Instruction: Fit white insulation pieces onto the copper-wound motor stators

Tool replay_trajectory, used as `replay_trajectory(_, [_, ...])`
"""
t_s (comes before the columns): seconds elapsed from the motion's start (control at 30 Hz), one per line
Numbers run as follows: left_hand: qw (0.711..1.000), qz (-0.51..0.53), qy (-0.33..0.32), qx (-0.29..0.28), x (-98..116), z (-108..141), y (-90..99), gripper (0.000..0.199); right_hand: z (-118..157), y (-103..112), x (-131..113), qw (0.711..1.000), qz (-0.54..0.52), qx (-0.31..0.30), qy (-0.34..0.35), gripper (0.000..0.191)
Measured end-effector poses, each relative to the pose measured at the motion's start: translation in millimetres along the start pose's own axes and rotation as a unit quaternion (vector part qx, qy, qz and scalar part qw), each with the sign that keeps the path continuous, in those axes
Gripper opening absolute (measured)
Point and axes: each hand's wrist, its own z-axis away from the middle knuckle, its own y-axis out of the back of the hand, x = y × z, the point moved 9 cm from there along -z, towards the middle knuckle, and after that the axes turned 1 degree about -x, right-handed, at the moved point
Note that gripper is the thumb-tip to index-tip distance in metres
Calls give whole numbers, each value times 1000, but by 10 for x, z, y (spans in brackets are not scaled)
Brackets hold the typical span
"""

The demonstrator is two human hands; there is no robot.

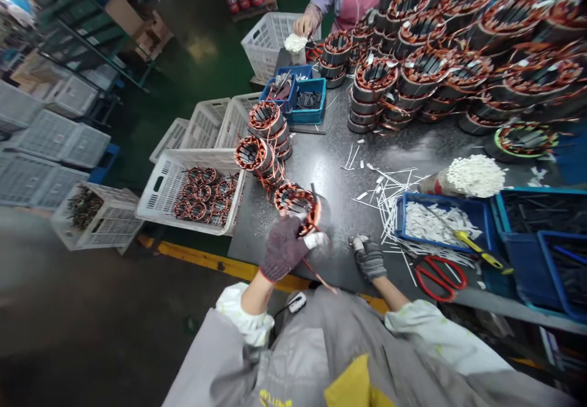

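A motor stator [298,202] with copper windings lies tilted on the dark metal table in front of me. My left hand [285,247], in a dark knitted glove with white wrapping on the thumb, grips its near rim. A loose reddish wire [320,274] trails from beneath that hand towards my lap. To the right, my right hand [369,258] rests on the table near its front edge, in a grey glove with pale fingertips. Its fingers are curled together, and whatever they may hold is too small to make out. Thin white sticks [389,202] lie scattered beyond it.
Stacked stators [373,92] fill the back right, and more stand at left [266,120]. A blue tray [443,227] holds white pieces and a yellow-handled screwdriver [481,251]. Red scissors [440,277] lie nearby. A white crate [153,202] sits left; a co-worker's hand [307,23] is opposite.
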Motion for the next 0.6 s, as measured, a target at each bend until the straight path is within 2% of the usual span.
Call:
replay_trajectory(0.03, [997,-71,-5,22,-20,-61,116,47,-35,-16,-53,1000,11,-4,6,61])
replay_trajectory(0.1, [981,-191,21,17,-148,-263,160,48,-82,-57,-194,999,34,-17,27,55])
replay_trajectory(0.17, [963,-264,48,-23,-313,-479,44,51,-91,-116,-351,996,54,-39,59,47])
replay_trajectory(0.27, [952,-296,52,-56,-463,-671,-169,49,-43,-190,-473,988,78,-79,103,32])
replay_trajectory(0.4, [942,-326,53,-65,-508,-757,-289,28,3,-157,-325,985,104,-91,104,30])
replay_trajectory(0.47, [939,-334,44,-65,-459,-852,-303,26,-21,-124,-219,986,114,-80,91,34])
replay_trajectory(0.6, [942,-330,13,-57,-280,-1264,-320,31,-105,-114,-144,987,123,-64,83,35])
